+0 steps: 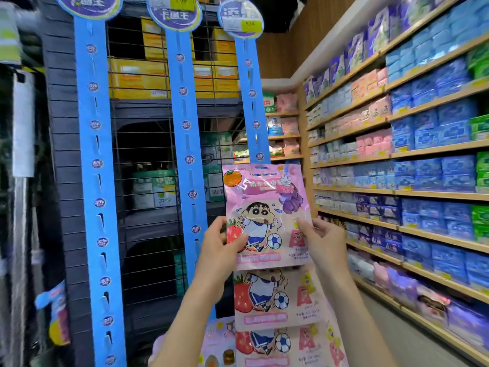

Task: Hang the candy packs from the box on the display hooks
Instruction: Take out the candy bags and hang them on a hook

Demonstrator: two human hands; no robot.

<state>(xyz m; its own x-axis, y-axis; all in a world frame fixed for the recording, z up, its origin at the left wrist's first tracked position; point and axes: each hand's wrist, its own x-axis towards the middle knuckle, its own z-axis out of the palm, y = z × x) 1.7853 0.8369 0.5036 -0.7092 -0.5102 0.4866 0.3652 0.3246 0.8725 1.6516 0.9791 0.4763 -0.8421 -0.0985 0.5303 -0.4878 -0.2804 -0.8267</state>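
Head view, the only one given: both hands hold one pink candy pack [266,215] up in front of the right-hand blue display strip [251,83]. The left hand [221,243] pinches the pack's lower left edge, thumb on the printed face over the strawberry and fingers curled behind. The right hand [321,241] grips the lower right edge the same way, thumb in front, the other fingers hidden behind the film. The pack's top edge sits just below a round logo on that strip, about where the next free hook should be. Whether the hang hole has met a hook I cannot tell, as the header is blurred. Two more packs [272,300] already hang beneath it on the same strip, overlapping like shingles. The middle strip [185,115] and left strip [96,128] carry none in the part that is visible. No box is in view.

The pack looks light and soft: a thin glossy pouch that bows slightly between the hands, so it will flop if held by one corner and may slide in the fingers. Gripped low as it is now, the top is free to wobble. Moving one hand up beside the header would probably steady the hole for threading onto the hook. The contents seem unlikely to be harmed by a firm pinch at the sealed edges.
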